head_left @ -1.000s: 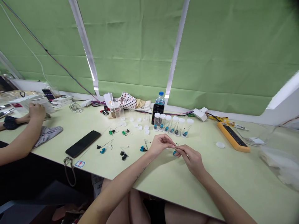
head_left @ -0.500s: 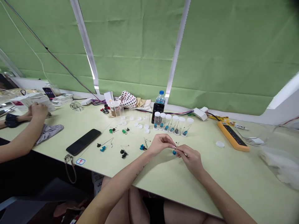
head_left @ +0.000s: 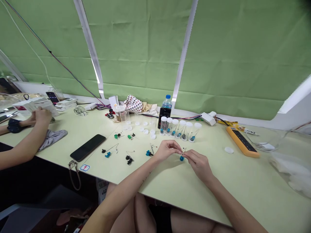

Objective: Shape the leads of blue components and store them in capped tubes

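My left hand [head_left: 168, 151] and my right hand [head_left: 198, 162] meet above the table, fingertips pinched together. Between them is a small blue piece with a thin metal wire [head_left: 181, 158]; its blue end hangs below the fingertips. Both hands appear to pinch the wire, though the fingers partly hide it. Just beyond my hands, several clear tubes with white caps [head_left: 182, 131] stand in a row, holding similar wired pieces, mostly blue. Left of my left hand lie loose sets of wires with blue [head_left: 148, 153], black [head_left: 129, 160] and green ends [head_left: 116, 136].
White caps [head_left: 145, 131] lie near a phone showing a timer [head_left: 165, 112], which leans on a water bottle [head_left: 167, 102]. A dark phone [head_left: 87, 148] lies left, an orange power strip [head_left: 241, 142] right. At far left, another person's hands [head_left: 41, 116] are at a white box.
My right fingers have shifted slightly, so the blue end shows more fully below the pinch. My left hand stays nearly still. The view has moved very slightly.
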